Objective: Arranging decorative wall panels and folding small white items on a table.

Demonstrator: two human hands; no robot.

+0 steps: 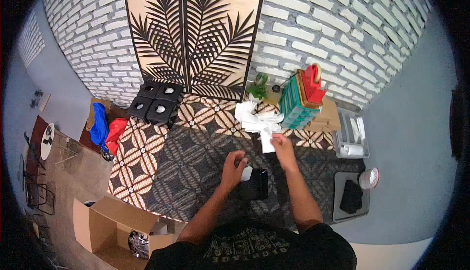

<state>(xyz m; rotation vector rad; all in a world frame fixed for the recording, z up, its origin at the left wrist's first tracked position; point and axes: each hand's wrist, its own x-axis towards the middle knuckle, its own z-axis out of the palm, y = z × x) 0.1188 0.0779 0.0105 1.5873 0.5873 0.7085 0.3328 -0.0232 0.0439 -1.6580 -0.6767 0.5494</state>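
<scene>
My right hand pinches a folded white paper napkin by its right side. Directly behind it lies a loose heap of white napkins. My left hand is lower and to the left, its fingers curved and apart with nothing visible between them. A small white piece, perhaps paper, shows just beside the left palm. It sits over a black, shiny-edged item in front of me; my wrist hides part of this item, so its exact kind is unclear.
Black boxes with round holes stand at the back left, near palm-leaf panels. A teal drawer unit and a plastic tray are to the right. A grey tray holds black cloth. An open cardboard box is lower left.
</scene>
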